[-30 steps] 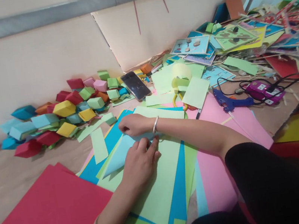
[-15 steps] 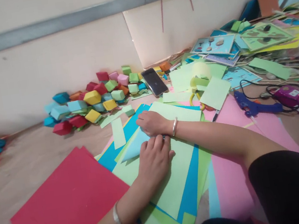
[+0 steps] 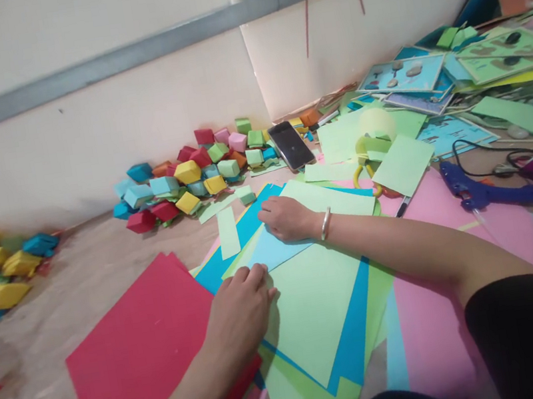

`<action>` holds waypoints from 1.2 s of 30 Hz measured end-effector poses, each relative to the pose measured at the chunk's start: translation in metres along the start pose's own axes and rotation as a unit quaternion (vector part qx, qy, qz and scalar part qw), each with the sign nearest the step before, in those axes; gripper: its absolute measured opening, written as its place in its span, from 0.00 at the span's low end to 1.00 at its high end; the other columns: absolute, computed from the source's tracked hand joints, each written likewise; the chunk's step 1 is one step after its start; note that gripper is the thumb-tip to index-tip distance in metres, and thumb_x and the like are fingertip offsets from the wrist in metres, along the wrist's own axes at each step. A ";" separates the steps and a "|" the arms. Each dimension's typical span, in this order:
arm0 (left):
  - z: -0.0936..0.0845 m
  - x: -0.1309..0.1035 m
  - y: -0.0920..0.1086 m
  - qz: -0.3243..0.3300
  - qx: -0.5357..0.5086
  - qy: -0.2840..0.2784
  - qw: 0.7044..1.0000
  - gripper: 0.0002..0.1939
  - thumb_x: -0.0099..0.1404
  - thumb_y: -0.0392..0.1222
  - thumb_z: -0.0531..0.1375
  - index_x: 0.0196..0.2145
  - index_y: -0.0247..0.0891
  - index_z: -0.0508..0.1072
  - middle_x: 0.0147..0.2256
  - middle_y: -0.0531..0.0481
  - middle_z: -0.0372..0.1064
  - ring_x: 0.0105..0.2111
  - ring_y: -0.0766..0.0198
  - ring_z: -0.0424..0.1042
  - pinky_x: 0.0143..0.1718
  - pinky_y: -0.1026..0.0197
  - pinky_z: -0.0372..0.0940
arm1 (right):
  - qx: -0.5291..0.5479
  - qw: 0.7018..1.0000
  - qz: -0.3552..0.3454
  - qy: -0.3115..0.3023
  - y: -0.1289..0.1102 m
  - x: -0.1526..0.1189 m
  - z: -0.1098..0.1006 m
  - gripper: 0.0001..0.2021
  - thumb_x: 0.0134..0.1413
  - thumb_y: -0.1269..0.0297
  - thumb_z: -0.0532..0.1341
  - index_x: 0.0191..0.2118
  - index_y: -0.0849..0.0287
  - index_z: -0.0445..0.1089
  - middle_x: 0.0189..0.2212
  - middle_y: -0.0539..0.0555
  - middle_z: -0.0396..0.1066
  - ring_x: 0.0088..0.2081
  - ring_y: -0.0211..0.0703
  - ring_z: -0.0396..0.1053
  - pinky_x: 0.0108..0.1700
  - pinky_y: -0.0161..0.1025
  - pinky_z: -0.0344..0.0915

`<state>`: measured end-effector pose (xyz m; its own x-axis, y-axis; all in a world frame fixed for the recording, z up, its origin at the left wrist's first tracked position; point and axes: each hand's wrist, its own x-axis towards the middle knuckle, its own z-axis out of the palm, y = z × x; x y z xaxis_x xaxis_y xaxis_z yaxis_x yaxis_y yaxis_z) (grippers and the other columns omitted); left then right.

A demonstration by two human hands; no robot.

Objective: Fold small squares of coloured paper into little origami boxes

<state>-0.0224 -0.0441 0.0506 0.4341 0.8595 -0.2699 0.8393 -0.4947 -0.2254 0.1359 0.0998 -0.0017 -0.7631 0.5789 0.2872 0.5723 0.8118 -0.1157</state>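
A light blue sheet of paper (image 3: 282, 254), folded over, lies on a pale green sheet (image 3: 316, 306) atop a fanned stack of coloured paper. My right hand (image 3: 286, 218) presses on its far part with the fingers curled in. At the near left corner of the blue sheet is my left hand (image 3: 240, 305), fingers bent and close together, the tips on the paper's edge. The palms and the undersides of the fingers are hidden. Blue paper (image 3: 343, 349) shows from under the pale green sheet.
Red sheets (image 3: 139, 354) lie left, pink paper (image 3: 432, 321) right. Small coloured paper boxes (image 3: 186, 172) and a phone (image 3: 291, 145) sit near the wall. Yellow-handled scissors (image 3: 360, 168), a blue glue gun (image 3: 482, 189) with its cable, and piled picture cards (image 3: 403, 76) are at right.
My left hand has slid down and left along the blue sheet's edge, baring more of it. My right hand stays on the sheet. The view has turned slightly left.
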 end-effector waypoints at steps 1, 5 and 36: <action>0.002 -0.005 -0.001 -0.002 0.010 -0.006 1.000 0.14 0.72 0.39 0.54 0.44 0.33 0.79 0.45 0.38 0.72 0.43 0.49 0.71 0.38 0.50 0.65 | 0.002 1.000 0.001 0.000 0.000 0.000 0.000 0.08 0.59 0.74 0.54 0.39 0.65 0.70 0.37 0.62 0.69 0.38 0.48 0.59 0.38 0.42 0.53; 0.010 -0.022 -0.002 -0.003 0.028 -0.011 1.000 0.15 0.72 0.38 0.53 0.42 0.33 0.80 0.48 0.36 0.72 0.44 0.47 0.71 0.40 0.47 0.67 | -0.002 1.000 0.002 -0.003 0.000 0.000 -0.001 0.09 0.60 0.74 0.53 0.39 0.65 0.70 0.37 0.62 0.69 0.38 0.48 0.59 0.38 0.42 0.53; 0.010 0.061 -0.076 -0.092 -0.747 0.096 0.651 0.22 0.47 0.55 0.70 0.33 0.35 0.77 0.27 0.52 0.73 0.29 0.62 0.70 0.29 0.64 0.64 | 0.380 0.911 0.135 0.087 0.033 0.003 -0.035 0.11 0.50 0.60 0.65 0.37 0.61 0.73 0.29 0.49 0.70 0.32 0.37 0.66 0.35 0.34 0.62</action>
<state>-0.0630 0.0442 0.0422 0.1945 0.9575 -0.2132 0.2019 0.1736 0.9639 0.1624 0.1256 0.0284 -0.5281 0.7985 0.2891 0.3085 0.4976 -0.8107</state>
